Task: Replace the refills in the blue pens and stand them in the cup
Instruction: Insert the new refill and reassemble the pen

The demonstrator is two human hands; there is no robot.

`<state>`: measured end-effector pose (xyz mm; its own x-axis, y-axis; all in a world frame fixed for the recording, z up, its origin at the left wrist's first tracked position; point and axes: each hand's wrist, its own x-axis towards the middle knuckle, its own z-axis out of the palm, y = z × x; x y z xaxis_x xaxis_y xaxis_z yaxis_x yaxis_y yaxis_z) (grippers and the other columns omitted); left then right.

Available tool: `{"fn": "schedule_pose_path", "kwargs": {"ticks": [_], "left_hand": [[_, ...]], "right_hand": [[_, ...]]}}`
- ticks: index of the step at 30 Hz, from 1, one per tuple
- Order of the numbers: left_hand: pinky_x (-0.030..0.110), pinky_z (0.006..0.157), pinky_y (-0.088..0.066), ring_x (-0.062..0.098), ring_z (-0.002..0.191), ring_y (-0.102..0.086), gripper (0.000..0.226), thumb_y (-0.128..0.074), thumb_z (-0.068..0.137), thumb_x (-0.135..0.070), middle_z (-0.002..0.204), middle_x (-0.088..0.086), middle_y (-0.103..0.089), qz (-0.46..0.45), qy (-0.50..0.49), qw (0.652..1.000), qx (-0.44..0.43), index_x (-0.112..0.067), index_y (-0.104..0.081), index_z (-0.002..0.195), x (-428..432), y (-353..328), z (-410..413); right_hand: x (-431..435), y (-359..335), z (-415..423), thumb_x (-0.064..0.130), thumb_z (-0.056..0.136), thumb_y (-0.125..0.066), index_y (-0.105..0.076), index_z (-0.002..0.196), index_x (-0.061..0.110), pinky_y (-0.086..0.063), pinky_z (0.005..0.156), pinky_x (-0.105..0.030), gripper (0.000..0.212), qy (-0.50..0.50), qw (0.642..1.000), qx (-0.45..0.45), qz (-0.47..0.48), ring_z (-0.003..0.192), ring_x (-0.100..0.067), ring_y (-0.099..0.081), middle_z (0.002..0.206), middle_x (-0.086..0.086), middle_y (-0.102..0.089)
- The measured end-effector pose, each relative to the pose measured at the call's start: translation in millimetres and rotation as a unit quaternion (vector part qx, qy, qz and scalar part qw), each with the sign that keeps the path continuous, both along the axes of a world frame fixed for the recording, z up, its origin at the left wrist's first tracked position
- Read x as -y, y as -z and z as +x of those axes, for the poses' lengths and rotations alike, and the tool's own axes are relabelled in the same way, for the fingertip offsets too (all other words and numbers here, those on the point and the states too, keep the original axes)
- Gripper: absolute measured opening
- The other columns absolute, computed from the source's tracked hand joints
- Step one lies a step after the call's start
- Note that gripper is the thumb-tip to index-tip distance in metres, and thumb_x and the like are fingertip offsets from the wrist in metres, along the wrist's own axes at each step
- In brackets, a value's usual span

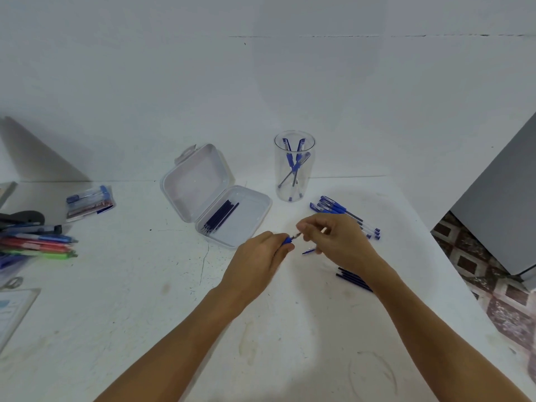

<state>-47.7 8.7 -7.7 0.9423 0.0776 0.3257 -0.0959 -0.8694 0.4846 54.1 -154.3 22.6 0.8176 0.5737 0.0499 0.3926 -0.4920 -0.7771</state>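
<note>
My left hand [258,258] grips a blue pen [288,240] by its blue grip, tip pointing right. My right hand [336,236] pinches the pen's tip end, and a small blue piece [308,251] shows under its fingers. Behind my hands stands a clear cup [294,166] with three blue pens upright in it. Several more blue pens [336,210] lie in a bunch right of the cup. An open clear case [246,227] holds several dark blue refills [222,216]. More loose refills [352,278] lie on the table beside my right wrist.
A bag of blue pens [88,201] lies at the left. Coloured pens and markers [37,245] are heaped at the far left edge. The white table [145,300] ends on the right, with tiled floor [493,280] and a grey cabinet [501,204] beyond.
</note>
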Motion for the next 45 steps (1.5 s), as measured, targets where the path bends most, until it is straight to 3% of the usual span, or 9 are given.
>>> {"fn": "schedule_pose_path", "kwargs": {"ticks": [5,8,11,16,19,22,31,39,45], "left_hand": [[0.034,0.059,-0.050,0.012,0.070,-0.058,0.045,-0.026,0.098,-0.058,0.079,-0.009,-0.063,-0.021,-0.052,0.998,-0.020,-0.032,-0.059,0.114,-9,7,-7],[0.034,0.060,-0.051,0.010,0.070,-0.058,0.046,-0.023,0.098,-0.059,0.080,-0.012,-0.062,-0.018,-0.061,0.997,-0.033,-0.033,-0.058,0.114,-10,8,-8],[0.026,0.056,-0.042,0.006,0.066,-0.053,0.038,-0.028,0.101,-0.050,0.075,-0.013,-0.056,-0.021,-0.064,0.997,-0.032,-0.028,-0.059,0.108,-7,7,-7],[0.022,0.056,-0.044,0.005,0.065,-0.056,0.033,-0.035,0.102,-0.044,0.079,-0.011,-0.061,-0.066,-0.057,0.995,-0.049,-0.023,-0.055,0.117,-3,4,-6],[0.020,0.057,-0.042,0.006,0.066,-0.056,0.032,-0.036,0.102,-0.043,0.080,-0.010,-0.062,-0.064,-0.051,0.995,-0.053,-0.023,-0.055,0.116,-2,0,-6],[0.025,0.061,-0.046,0.008,0.070,-0.058,0.031,-0.036,0.101,-0.043,0.083,-0.009,-0.064,-0.062,-0.046,0.996,-0.044,-0.025,-0.056,0.117,-2,-4,-4],[0.035,0.062,-0.052,0.009,0.069,-0.056,0.035,-0.036,0.100,-0.048,0.080,-0.010,-0.062,-0.052,-0.015,0.998,-0.011,-0.029,-0.059,0.118,-2,-4,1],[0.027,0.057,-0.048,0.008,0.065,-0.053,0.035,-0.038,0.100,-0.049,0.078,-0.012,-0.061,-0.050,-0.014,0.999,0.001,-0.030,-0.061,0.118,-1,-4,-1],[0.035,0.061,-0.052,0.009,0.069,-0.056,0.037,-0.032,0.100,-0.054,0.081,-0.011,-0.062,-0.041,0.001,0.999,-0.003,-0.036,-0.056,0.120,0,2,4]], "right_hand": [[18,6,17,0.040,0.094,-0.059,-0.062,0.124,0.037,-0.042,0.085,-0.023,0.030,-0.007,0.975,0.089,-0.203,0.097,-0.008,-0.056,0.104,0.013,-0.058],[22,7,14,0.043,0.092,-0.062,-0.059,0.129,0.037,-0.044,0.091,-0.027,0.038,-0.044,0.958,0.096,-0.268,0.102,-0.012,-0.053,0.119,0.005,-0.052],[19,9,10,0.039,0.093,-0.063,-0.064,0.124,0.034,-0.044,0.093,-0.028,0.031,-0.054,0.951,0.113,-0.283,0.106,-0.017,-0.054,0.118,0.002,-0.052],[18,10,8,0.039,0.091,-0.065,-0.066,0.108,0.031,-0.047,0.085,-0.025,0.019,-0.023,0.969,0.119,-0.217,0.097,-0.011,-0.057,0.105,0.009,-0.059],[18,2,7,0.033,0.087,-0.071,-0.067,0.096,0.027,-0.053,0.079,-0.024,0.012,0.009,0.997,0.009,-0.075,0.083,-0.007,-0.065,0.091,0.012,-0.069],[22,-8,8,0.027,0.087,-0.072,-0.073,0.097,0.025,-0.054,0.072,-0.022,0.010,-0.004,0.998,-0.065,0.001,0.072,-0.004,-0.064,0.082,0.007,-0.072],[21,-19,1,0.005,0.095,-0.060,-0.069,0.105,0.005,-0.059,0.085,-0.041,0.014,-0.015,0.955,-0.249,0.161,0.091,-0.028,-0.074,0.095,-0.014,-0.076],[23,-26,5,0.004,0.095,-0.058,-0.070,0.103,0.006,-0.061,0.080,-0.043,0.015,0.022,0.957,-0.235,0.167,0.085,-0.029,-0.075,0.095,-0.014,-0.075],[19,-23,3,0.009,0.093,-0.064,-0.070,0.105,0.011,-0.062,0.077,-0.038,0.013,-0.028,0.971,-0.217,0.100,0.084,-0.023,-0.075,0.093,-0.008,-0.076]]}}
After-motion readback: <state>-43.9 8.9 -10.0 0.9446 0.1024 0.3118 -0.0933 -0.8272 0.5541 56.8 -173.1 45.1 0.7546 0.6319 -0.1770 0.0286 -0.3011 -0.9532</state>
